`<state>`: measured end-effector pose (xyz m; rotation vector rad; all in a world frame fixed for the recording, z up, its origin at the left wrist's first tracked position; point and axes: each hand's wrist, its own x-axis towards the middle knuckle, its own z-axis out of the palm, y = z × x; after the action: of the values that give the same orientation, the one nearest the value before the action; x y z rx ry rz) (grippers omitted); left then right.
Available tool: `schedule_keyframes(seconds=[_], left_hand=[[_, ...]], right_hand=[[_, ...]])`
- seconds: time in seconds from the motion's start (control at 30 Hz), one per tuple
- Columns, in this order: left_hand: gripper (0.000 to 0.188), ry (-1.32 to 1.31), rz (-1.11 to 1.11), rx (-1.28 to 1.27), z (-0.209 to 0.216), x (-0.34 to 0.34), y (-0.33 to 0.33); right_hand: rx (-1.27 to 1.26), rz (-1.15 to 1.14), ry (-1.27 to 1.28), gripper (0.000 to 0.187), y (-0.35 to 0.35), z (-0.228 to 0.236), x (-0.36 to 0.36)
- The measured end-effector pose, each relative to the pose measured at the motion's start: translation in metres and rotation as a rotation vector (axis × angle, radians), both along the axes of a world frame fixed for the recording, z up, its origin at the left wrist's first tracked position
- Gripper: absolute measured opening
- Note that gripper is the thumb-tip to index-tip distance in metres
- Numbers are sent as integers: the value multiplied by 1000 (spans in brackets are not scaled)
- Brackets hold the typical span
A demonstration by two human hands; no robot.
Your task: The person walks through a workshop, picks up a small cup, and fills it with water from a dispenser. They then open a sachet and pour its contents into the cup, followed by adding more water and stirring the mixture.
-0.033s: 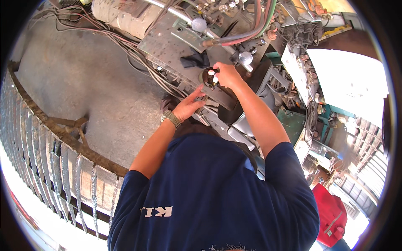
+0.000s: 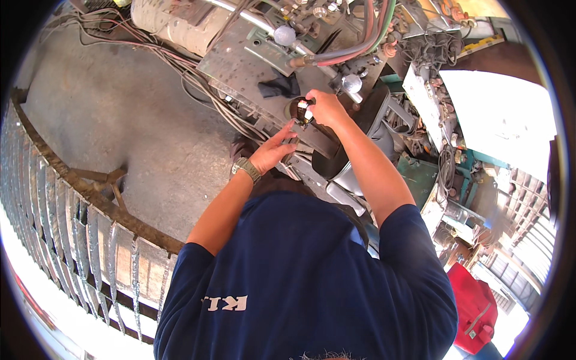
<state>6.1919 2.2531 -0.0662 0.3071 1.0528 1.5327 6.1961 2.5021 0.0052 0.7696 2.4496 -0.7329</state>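
Observation:
My right hand [image 2: 327, 109] is closed on a small dark, glossy object with a white patch [image 2: 303, 111]; its exact kind is too small to tell. The object is beside a round, dark opening on the bench edge. Just below it, my left hand [image 2: 275, 151] has its fingers stretched out, the fingertips close to the object. Whether they touch it I cannot tell. A wristwatch [image 2: 246, 168] sits on my left wrist. Behind the object, a crumpled dark cloth [image 2: 279, 86] lies on the stained metal bench [image 2: 228, 63].
Chrome rods with round knobs [image 2: 285, 35] and hoses [image 2: 354, 54] cross the bench. Cables [image 2: 162, 51] run along its left side over the concrete floor [image 2: 144, 120]. A black seat-like shape [image 2: 330, 165] stands by my right forearm. A metal railing [image 2: 90, 234] curves at left.
My left hand has shifted slightly up and right, its fingertips closer to the small dark object. My right hand looks unchanged.

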Motion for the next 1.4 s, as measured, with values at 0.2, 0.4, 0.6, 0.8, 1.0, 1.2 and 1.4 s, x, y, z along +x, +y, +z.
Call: schedule_keyframes(seconds=[0.2, 0.4, 0.6, 0.8, 1.0, 1.2, 1.4], left_hand=[[73, -321, 68, 42, 8, -8, 27], [71, -417, 129, 32, 6, -13, 24], [71, -336, 108, -26, 6, -14, 23], [68, -361, 127, -64, 13, -12, 26], [65, -391, 134, -88, 21, -11, 27], [63, -350, 127, -127, 27, -7, 32], [62, -250, 104, -171, 32, -6, 33]], right_hand=[[-61, -153, 26, 32, 9, -3, 4], [-80, -248, 171, 33, 13, -14, 18], [73, -54, 422, 26, 5, -1, 47], [-14, -148, 495, 20, 4, -7, 55], [11, -94, 465, 22, 5, -11, 60], [-30, -171, 360, 37, 3, 2, 59], [-5, -390, 227, 52, -10, 4, 46]])
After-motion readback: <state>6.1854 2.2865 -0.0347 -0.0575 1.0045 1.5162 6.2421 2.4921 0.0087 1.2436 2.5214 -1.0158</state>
